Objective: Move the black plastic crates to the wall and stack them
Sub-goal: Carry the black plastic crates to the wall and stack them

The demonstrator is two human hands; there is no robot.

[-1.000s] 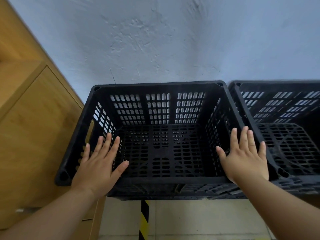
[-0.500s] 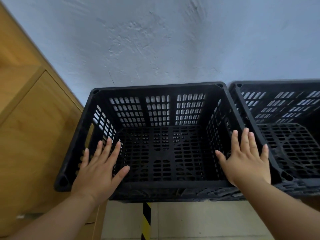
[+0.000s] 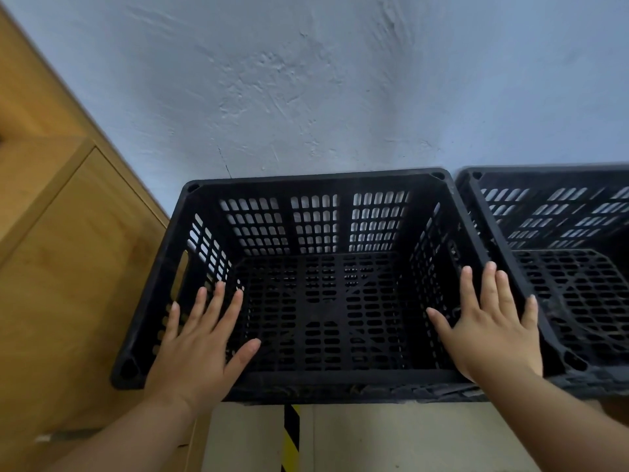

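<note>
Wall (image 3: pixel 340 80), pale blue and rough-plastered, fills the upper frame, with a wooden cabinet (image 3: pixel 68 267) running along the left side. Against that wall sits an empty black plastic crate (image 3: pixel 316 185), its far rim apparently touching or just short of the plaster, its left side just beside the cabinet. A second crate (image 3: pixel 561 206) stands close on its right, rims nearly touching, only partly in frame. The near edge of the first crate seems to sit on another crate below, though the view hides most of what is beneath it. Pale floor tiles and a strip of yellow-and-black tape (image 3: pixel 291 437) show in front.

The person's left hand (image 3: pixel 200 345) lies flat and spread over the crate's near left corner, fingers extended, gripping nothing. The right hand (image 3: pixel 490 332) is likewise splayed over the right-hand rim, palm down, little finger reaching toward the neighbouring crate; it holds nothing either.

Judged from this, the crate is at its place and the hands are pressing or steadying it. The risks appear modest. If the crate is not seated squarely on whatever lies below, downward pressure on the near corners could rock it or tip it forward. A sideways nudge could jam it against the cabinet or knock the neighbour. Fingers near the narrow gap between the rims could be pinched.
</note>
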